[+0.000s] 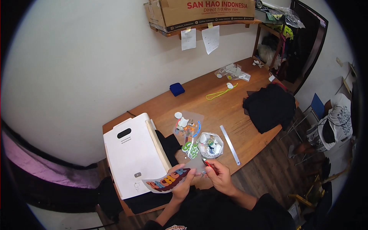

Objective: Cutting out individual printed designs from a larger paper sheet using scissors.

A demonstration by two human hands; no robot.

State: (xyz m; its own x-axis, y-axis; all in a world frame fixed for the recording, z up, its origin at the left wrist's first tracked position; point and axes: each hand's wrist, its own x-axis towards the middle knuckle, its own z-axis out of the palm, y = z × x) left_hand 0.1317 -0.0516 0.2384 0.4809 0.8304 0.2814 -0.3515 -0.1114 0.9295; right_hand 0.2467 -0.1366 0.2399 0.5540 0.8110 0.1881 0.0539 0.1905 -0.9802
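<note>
Thin film sheet w/ multicol. lettering on dk red [165,183], lower ctr of frame, pinched btwn thumb + fingers of L hand [184,186]. R hand [220,178] clamped round slim red-and-blk tool [207,163], tip nr sheet's R end. Just above, ctr: round whitish container of scraps [210,145]; to its R, long silver straight ruler [230,145]. Lower L: big white boxy machine [132,153].

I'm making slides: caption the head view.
Left hand holds a lettered sheet, right hand a red tool, at a wooden table.
</note>
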